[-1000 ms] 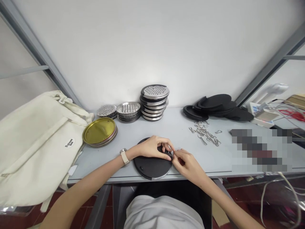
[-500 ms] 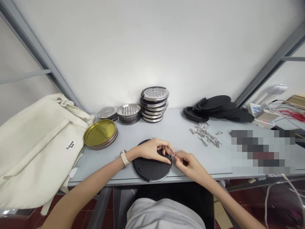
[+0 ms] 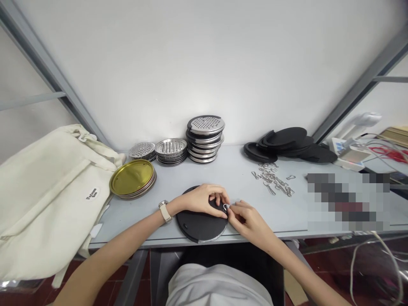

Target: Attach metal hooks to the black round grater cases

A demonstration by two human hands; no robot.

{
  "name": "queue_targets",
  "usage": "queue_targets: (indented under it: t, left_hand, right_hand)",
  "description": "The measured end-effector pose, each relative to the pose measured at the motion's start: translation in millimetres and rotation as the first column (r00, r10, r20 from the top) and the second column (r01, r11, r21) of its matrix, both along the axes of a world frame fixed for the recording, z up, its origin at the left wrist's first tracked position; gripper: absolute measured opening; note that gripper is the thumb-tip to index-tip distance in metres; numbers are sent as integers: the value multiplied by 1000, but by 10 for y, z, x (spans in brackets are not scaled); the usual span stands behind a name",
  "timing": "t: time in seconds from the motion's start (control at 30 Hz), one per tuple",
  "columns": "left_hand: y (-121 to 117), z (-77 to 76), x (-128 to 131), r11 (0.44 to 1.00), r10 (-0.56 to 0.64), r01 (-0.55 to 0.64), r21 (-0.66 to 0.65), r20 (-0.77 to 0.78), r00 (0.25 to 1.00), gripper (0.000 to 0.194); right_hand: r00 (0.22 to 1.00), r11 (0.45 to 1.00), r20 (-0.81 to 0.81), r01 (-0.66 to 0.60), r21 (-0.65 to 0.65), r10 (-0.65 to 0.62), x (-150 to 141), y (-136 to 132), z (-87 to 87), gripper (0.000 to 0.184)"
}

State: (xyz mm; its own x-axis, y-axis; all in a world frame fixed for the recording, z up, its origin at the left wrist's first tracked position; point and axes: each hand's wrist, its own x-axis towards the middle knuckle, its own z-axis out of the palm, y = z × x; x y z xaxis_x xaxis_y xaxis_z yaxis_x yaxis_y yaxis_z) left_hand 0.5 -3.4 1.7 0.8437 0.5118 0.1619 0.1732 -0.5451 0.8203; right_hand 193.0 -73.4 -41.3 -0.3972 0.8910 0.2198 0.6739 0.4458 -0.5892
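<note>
A round black disc (image 3: 204,227) with a shiny metal rim lies near the front edge of the table. My left hand (image 3: 204,199) rests over its upper part, with fingers curled round the right-hand edge and the thumb pressed on top. Pinched in my right hand (image 3: 246,216) is a small wire snap clip (image 3: 225,207), whose rounded end sits at the disc's right edge by a hole. Whether the clip passes through that hole I cannot tell. Several similar loose clips (image 3: 274,180) lie in a pile to the right.
At the back stand stacked metal graters with black rims (image 3: 205,138), lower grater stacks (image 3: 171,152) and gold-coloured round plates (image 3: 132,178). Black round covers (image 3: 283,144) are heaped behind the clips. A cream bag (image 3: 54,199) leans at the left; a blurred patch covers the right.
My right hand has shifted slightly left, bringing the snap clip closer against the disc's edge. The clip's loop now shows more clearly. My left hand stays on the disc.
</note>
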Motion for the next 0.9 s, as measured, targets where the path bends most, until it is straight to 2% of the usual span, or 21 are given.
queue_targets:
  t: [0.27, 0.57, 0.9]
  left_hand:
    - [-1, -6, 9, 999, 51, -50, 12, -23, 998, 41]
    - [-6, -13, 5, 998, 55, -54, 27, -15, 998, 43]
    - [-4, -28, 2, 998, 55, -56, 24, 30, 998, 45]
  right_hand:
    - [994, 994, -46, 100, -34, -102, -41, 16, 0, 35]
    - [996, 984, -48, 65, -166, -74, -54, 70, 67, 37]
    - [993, 978, -56, 90, -186, -102, -72, 68, 91, 36]
